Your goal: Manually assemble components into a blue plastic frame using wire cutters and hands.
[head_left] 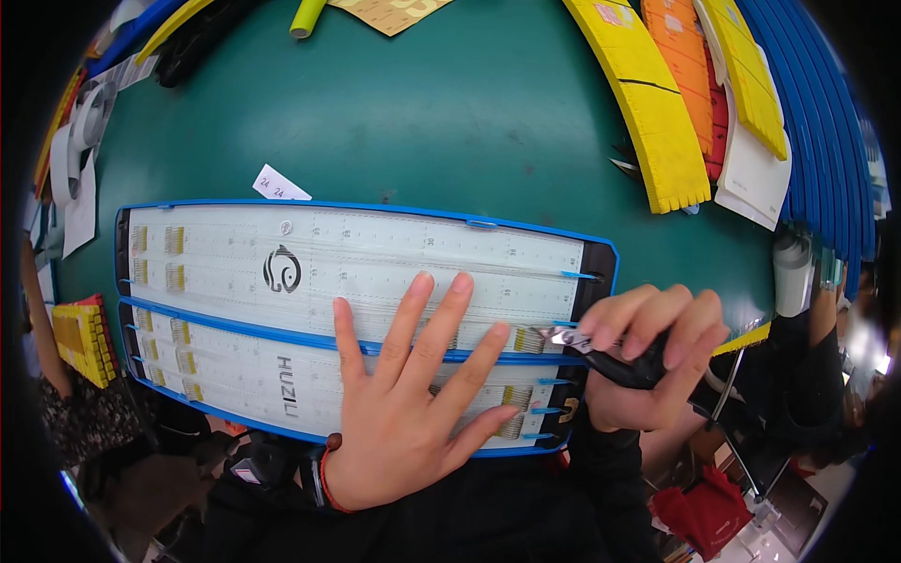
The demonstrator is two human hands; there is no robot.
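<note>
A long, shallow blue-rimmed case lies open across the table, its two white-lined halves side by side. Fine clear lines run lengthwise over the white lining, with small yellow spring-like rows near both ends and thin blue pins at the right end. My left hand rests flat with fingers spread over the middle of the case, on the lines. In my right hand is a black-handled tool with a short shiny metal tip, held at the case's right end beside a yellow row. Its exact kind is partly hidden by my fingers.
Yellow foam strips and an orange one lie at the far right, beside stacked blue lengths. A white paper slip sits behind the case. A yellow-green tube is at the back. Other people sit around the table.
</note>
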